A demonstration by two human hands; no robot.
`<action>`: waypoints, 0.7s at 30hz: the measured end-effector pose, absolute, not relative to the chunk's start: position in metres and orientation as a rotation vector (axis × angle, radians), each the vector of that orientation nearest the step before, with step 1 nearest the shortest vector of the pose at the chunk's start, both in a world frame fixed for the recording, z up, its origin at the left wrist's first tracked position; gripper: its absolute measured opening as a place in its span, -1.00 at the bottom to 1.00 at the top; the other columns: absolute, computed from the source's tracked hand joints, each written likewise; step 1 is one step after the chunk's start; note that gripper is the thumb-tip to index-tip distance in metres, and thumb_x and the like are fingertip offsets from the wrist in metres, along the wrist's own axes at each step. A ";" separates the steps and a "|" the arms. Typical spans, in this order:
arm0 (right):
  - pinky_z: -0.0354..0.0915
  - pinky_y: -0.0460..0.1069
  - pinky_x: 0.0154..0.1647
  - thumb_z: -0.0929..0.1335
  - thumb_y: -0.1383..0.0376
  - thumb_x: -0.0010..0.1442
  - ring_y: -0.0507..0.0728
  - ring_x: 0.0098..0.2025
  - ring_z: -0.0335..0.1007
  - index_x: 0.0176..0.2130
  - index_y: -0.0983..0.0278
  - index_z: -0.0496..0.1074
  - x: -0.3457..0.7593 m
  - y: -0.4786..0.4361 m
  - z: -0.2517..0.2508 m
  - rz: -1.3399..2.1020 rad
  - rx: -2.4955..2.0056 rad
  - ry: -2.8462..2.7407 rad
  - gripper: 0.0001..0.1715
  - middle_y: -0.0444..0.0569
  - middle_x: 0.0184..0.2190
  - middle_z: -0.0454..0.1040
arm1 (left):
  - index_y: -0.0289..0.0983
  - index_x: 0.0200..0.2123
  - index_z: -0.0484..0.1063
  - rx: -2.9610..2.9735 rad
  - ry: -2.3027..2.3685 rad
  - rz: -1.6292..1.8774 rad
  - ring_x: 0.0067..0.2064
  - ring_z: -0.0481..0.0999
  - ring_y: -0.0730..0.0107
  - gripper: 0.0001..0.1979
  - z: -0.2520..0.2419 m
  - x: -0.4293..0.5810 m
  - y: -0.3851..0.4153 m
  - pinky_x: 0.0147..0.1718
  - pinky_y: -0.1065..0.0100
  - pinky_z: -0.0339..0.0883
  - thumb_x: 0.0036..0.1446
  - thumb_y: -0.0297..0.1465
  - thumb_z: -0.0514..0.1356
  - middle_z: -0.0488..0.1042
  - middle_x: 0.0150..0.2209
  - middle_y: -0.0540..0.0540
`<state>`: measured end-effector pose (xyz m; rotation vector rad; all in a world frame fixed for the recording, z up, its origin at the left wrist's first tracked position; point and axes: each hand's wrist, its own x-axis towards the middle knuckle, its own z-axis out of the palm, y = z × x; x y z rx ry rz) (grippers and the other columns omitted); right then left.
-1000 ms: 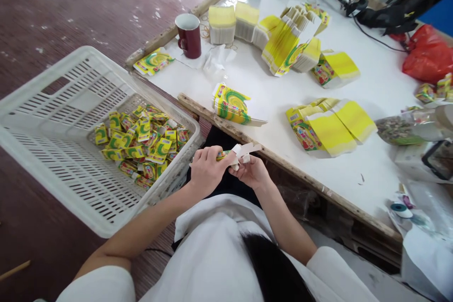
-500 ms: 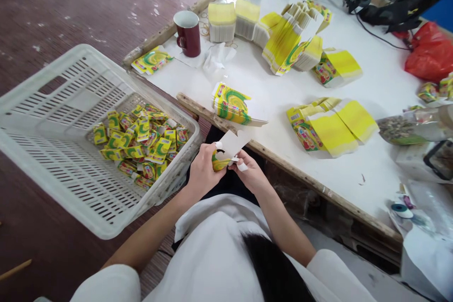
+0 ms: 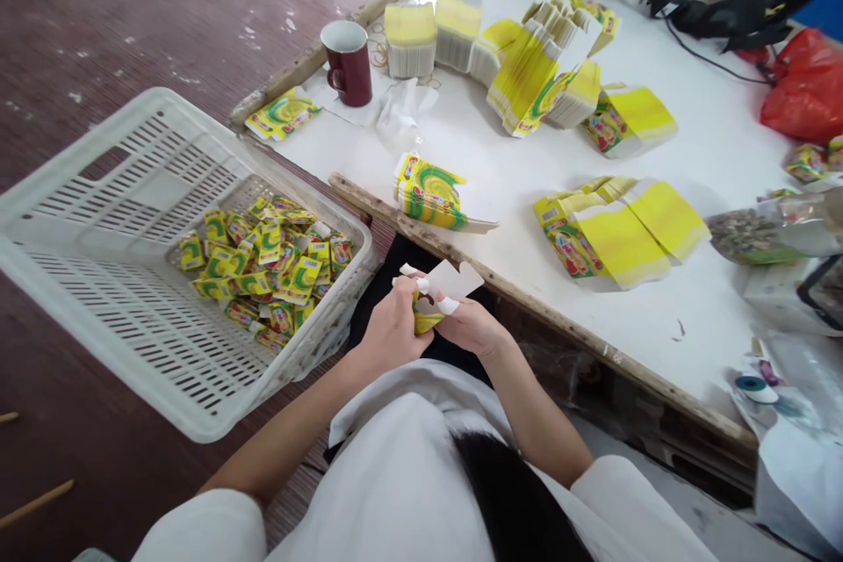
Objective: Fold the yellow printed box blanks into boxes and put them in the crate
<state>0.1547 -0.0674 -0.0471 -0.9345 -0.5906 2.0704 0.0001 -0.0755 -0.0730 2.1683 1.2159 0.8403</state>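
Observation:
Over my lap, just off the table's front edge, a small yellow cardboard box (image 3: 425, 321) is held between both hands, its white flap standing up. My left hand (image 3: 393, 323) is closed round its left side. My right hand (image 3: 471, 325) pinches its right side, with white tape round a fingertip. White wrapping also shows on left fingertips. Fingers hide much of the box. Beyond it, a stack of flat printed cartons (image 3: 431, 193) lies at the table's edge. To my left, a white plastic basket (image 3: 132, 281) holds many small yellow boxes (image 3: 263, 259).
On the white table (image 3: 474, 132) stand a maroon mug (image 3: 349, 66), bundles of yellow cartons (image 3: 536, 75) and more carton stacks (image 3: 619, 228). A red plastic bag (image 3: 803, 92), a clear bag (image 3: 757, 233) and a black cable (image 3: 704, 53) lie towards the right. Wooden strips edge the table.
Both hands have shifted slightly right and towards my body with the box. My left fingers have moved up onto the box's top by the raised flap.

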 end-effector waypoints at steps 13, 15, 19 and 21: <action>0.33 0.14 0.21 0.63 0.10 -0.10 0.22 0.06 0.49 0.06 0.13 0.48 0.157 -0.072 -0.048 1.913 -1.036 -0.810 -0.26 -0.05 -0.04 0.60 | -0.15 0.09 0.02 2.066 1.105 0.800 -0.21 0.51 0.20 -0.33 -0.074 0.009 -0.076 -0.33 0.22 0.41 -0.10 -0.52 0.18 0.35 -0.09 -0.12; 0.34 0.13 0.18 0.63 0.05 -0.12 0.22 0.02 0.51 0.01 0.14 0.51 0.159 -0.071 -0.050 1.871 -1.071 -0.798 -0.29 -0.05 -0.08 0.61 | -0.15 0.07 0.02 2.047 1.174 0.794 -0.23 0.49 0.22 -0.35 -0.073 0.008 -0.075 -0.34 0.25 0.39 -0.09 -0.51 0.19 0.34 -0.13 -0.09; 0.30 0.17 0.24 0.51 -0.17 0.02 0.28 0.10 0.48 -0.07 0.16 0.57 0.161 -0.076 -0.058 1.825 -1.082 -0.642 -0.37 -0.01 -0.11 0.63 | -0.15 0.04 0.03 2.088 1.276 0.799 -0.25 0.48 0.25 -0.39 -0.072 0.005 -0.072 -0.36 0.27 0.35 -0.08 -0.49 0.20 0.32 -0.14 -0.07; 0.28 0.20 0.26 0.49 -0.18 0.05 0.30 0.13 0.46 -0.07 0.17 0.58 0.159 -0.079 -0.062 1.820 -1.088 -0.616 -0.38 0.00 -0.10 0.64 | -0.16 0.05 0.04 2.138 1.261 0.831 -0.22 0.49 0.22 -0.39 -0.072 0.006 -0.070 -0.34 0.26 0.36 -0.07 -0.49 0.20 0.33 -0.12 -0.10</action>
